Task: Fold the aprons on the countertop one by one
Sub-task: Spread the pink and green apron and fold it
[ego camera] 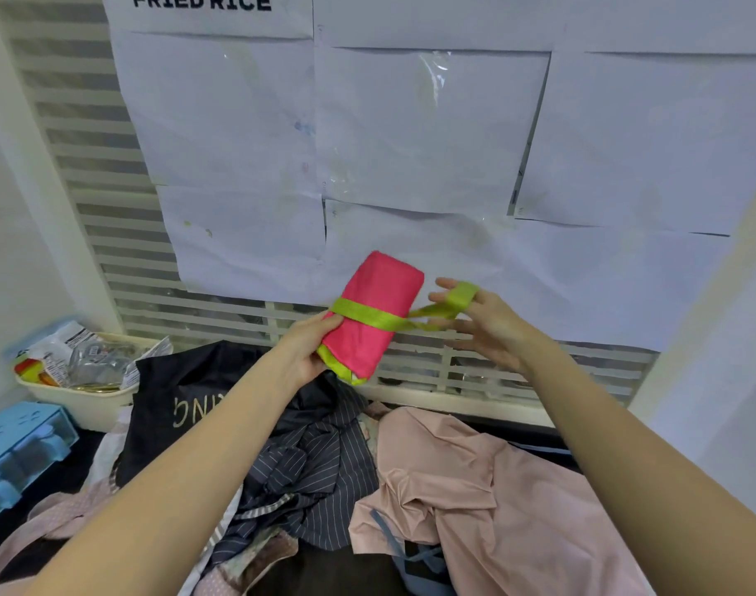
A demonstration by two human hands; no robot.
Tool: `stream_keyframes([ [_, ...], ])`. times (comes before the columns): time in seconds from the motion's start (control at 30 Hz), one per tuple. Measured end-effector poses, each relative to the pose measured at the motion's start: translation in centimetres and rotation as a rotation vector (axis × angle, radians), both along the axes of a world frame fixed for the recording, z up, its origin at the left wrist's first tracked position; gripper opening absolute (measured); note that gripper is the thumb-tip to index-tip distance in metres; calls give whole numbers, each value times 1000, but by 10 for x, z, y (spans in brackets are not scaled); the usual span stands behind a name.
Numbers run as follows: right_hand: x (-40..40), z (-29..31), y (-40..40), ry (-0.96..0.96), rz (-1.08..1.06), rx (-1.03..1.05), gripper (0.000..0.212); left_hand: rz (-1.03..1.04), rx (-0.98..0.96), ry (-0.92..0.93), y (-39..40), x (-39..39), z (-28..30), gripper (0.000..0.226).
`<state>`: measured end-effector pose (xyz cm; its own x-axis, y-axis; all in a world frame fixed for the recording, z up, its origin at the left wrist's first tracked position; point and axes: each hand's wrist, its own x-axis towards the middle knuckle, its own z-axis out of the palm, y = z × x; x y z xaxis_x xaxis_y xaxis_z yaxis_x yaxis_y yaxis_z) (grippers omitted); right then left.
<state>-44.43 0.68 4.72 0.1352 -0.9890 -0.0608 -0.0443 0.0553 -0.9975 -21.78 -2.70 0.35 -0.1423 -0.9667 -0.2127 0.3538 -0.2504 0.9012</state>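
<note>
Above the pink apron, left hand grips the rolled magenta apron; right hand loops its green strap.

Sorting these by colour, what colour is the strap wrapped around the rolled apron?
Lime green strap around the pink apron, seen in the head view.

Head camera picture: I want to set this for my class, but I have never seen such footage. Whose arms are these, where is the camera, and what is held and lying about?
There is no machine here: a person wears a camera on the head, so you look down along their own bare arms. The left hand grips a rolled pink apron, held up above the countertop. A lime-green strap goes round the roll, and its free end loops over the fingers of the right hand. Below lie unfolded aprons: a black one, a striped dark one and a pale pink one. At left stand a cream basket of packets and a blue plastic box.
</note>
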Motion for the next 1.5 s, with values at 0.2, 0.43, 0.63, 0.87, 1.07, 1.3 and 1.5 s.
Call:
stream_keyframes([
  [0.2,8,7,-10,534,211,28,37,-247,-167,-364,7,1,9,20],
  [0.43,-6,18,-3,460,272,209,33,-436,-294,-479,14,8,25,21],
  [0.63,-13,15,-3,42,172,214,38,-289,-224,-242,9,-6,12,17],
  [0.87,-17,21,-1,564,362,236,13,-702,-376,-607,15,-18,27,23],
  [1.07,19,33,2,890,587,307,18,-915,-617,-1007,21,-52,35,12],
  [1.3,13,41,-3,480,255,183,42,-837,-583,-1006,13,-37,39,29],
  [1.5,37,62,-1,553,292,83,16,-852,-625,-1011,17,-47,60,28],
])
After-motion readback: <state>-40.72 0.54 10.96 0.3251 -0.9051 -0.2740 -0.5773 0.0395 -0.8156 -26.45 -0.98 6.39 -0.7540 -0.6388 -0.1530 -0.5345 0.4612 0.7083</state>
